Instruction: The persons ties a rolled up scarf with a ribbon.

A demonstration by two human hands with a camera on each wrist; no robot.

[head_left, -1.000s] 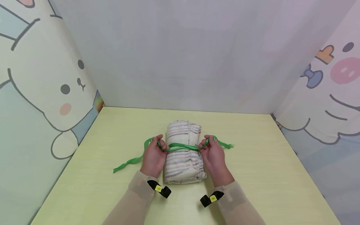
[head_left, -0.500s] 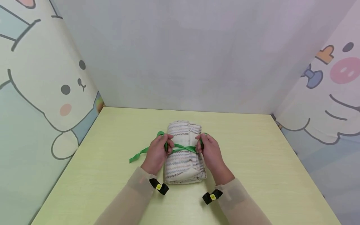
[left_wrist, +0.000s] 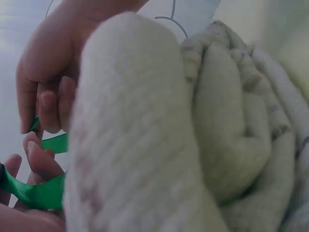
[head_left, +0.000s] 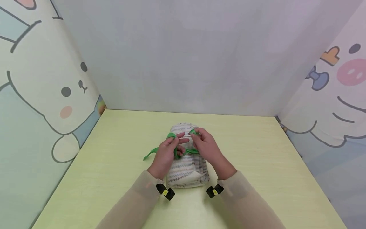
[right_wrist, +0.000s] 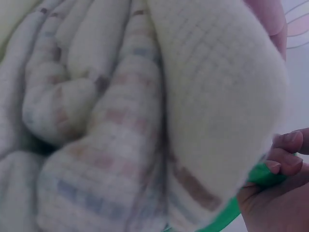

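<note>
A rolled, folded cloth [head_left: 183,175], cream with thin patterned stripes, lies on the table, and a green ribbon [head_left: 192,151] crosses its middle. My left hand [head_left: 164,154] holds one length of the ribbon over the roll, its lower fingers curled and its upper fingers stretched toward the right. The loose tail [head_left: 150,154] of that length trails out to the left. Above the roll's right side, my right hand [head_left: 208,146] pinches the ribbon's other end between thumb and fingertips. In the left wrist view the thick fabric folds [left_wrist: 140,125] cover part of both hands and the ribbon.
The pale yellow tabletop [head_left: 114,140] extends around the roll. A plain grey-white curtain [head_left: 186,57] stands behind it, and cartoon-printed panels [head_left: 37,79] flank the sides. Each wrist carries a small black camera on a strap [head_left: 215,190].
Both hands have come inward over the roll, nearly meeting. The right hand has lifted its ribbon end up and left. The left tail has been drawn in toward the roll.
</note>
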